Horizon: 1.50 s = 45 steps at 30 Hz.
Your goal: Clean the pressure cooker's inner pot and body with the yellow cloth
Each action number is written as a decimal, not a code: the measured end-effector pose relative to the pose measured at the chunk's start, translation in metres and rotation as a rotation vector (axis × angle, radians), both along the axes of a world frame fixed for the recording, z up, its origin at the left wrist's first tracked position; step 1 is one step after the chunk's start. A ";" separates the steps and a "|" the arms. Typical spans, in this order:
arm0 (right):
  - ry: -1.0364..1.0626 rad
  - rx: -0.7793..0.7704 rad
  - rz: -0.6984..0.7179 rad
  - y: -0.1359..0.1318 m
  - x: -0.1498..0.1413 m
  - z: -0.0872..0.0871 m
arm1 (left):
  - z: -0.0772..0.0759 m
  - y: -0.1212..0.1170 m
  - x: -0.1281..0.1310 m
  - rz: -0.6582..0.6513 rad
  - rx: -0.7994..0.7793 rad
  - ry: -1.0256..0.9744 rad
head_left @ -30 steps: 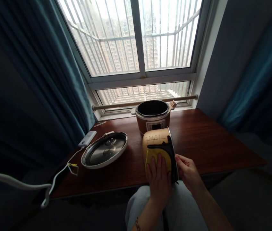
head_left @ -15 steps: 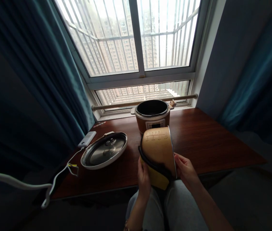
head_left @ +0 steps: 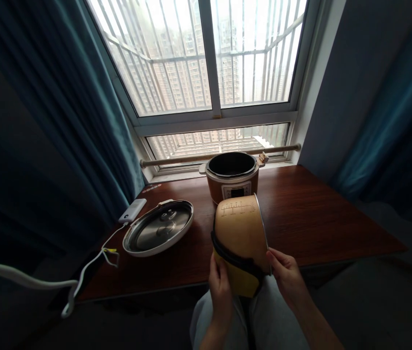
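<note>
From my head view, a moment ago my left hand (head_left: 220, 287) lay flat over the pot's side; now its fingers are curled round the yellow cloth (head_left: 240, 281) at the lower left of the inner pot (head_left: 240, 226). That leaves the wall with the printed scale bare beyond my fingers, and the cloth, with its dark edging, against the nearer, lower part. My right hand (head_left: 286, 274) still pinches the rim between thumb and fingers. The pot lies tilted between my two hands, above my lap, its mouth turned toward my right fingers, so I can't see inside. Straight beyond my fingers stands the cooker body (head_left: 214, 188), open at the top, its dark inside too dim to read. Left of my left fingers, well apart, the round lid (head_left: 160, 229) lies with its metal underside up, holding nothing I can make out.
</note>
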State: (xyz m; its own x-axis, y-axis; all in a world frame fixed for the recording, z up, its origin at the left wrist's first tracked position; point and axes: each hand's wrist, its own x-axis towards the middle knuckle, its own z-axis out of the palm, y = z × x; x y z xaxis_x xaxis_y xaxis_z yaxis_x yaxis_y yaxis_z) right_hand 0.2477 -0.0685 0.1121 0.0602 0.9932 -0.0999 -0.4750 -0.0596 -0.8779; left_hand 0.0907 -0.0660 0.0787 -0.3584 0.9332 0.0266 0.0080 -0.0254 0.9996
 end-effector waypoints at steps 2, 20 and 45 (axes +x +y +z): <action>0.021 -0.001 0.041 -0.004 0.001 0.008 | -0.002 -0.011 0.004 0.032 0.014 0.105; 0.118 -0.085 0.089 0.026 -0.004 0.049 | 0.034 0.012 0.036 0.001 0.657 1.350; 0.194 -0.031 0.084 0.036 -0.011 0.035 | 0.016 0.049 -0.015 -0.049 0.186 0.075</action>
